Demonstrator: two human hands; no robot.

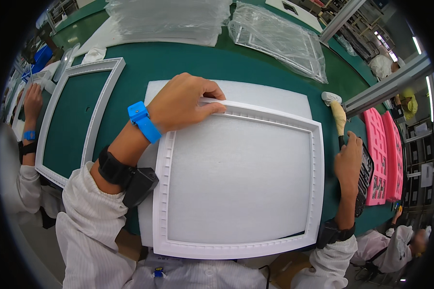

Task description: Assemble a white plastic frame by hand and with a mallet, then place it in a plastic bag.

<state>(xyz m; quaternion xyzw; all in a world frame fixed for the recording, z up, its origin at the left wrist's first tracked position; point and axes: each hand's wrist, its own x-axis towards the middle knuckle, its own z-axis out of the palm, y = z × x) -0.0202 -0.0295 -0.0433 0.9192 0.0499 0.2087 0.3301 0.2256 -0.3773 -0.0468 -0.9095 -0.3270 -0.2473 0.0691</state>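
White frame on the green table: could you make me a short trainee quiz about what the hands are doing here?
1. True or false: the left hand rests on the top edge of the white frame.
2. What does the right hand grip? A) a brush B) a cup C) scissors
3. What lies under the frame?

Key: 1 true. 2 A, gripped by its dark handle. 3 A white foam sheet on the green table.

White pinstriped sleeves cover both forearms, the left hand wears a blue wrist strap and black band, the right hand a black band.
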